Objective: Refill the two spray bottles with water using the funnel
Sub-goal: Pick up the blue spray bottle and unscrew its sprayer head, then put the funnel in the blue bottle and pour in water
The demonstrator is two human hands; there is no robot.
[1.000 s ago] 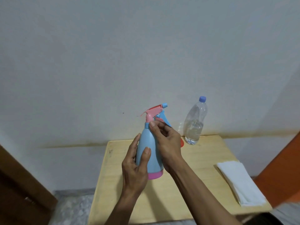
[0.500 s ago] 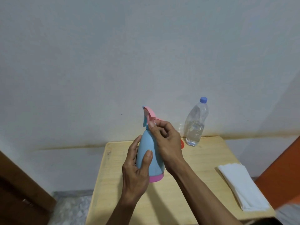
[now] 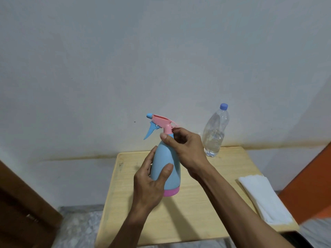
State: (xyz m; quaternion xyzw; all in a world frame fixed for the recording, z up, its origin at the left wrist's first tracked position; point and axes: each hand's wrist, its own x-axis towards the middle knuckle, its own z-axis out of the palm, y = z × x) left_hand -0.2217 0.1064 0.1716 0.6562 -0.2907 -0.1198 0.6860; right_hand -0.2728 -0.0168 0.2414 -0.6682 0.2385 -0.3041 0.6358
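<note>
A light blue spray bottle (image 3: 167,158) with a pink base is held upright above the small wooden table (image 3: 197,212). My left hand (image 3: 150,185) wraps around its body. My right hand (image 3: 186,147) pinches the collar at its neck, just under the pink spray head (image 3: 162,121), whose blue nozzle and trigger point left. A clear water bottle (image 3: 215,133) with a blue cap, partly full, stands at the table's back right. No funnel or second spray bottle shows; my right hand hides the spot behind the bottle.
A folded white cloth (image 3: 263,197) lies along the table's right edge. A plain wall stands close behind the table. A dark wooden door (image 3: 21,212) is at the lower left and an orange surface (image 3: 311,179) at the right.
The spray head has turned under my right fingers: the nozzle pointed right a second ago, then toward me, and now points left. My left hand kept its hold on the body.
</note>
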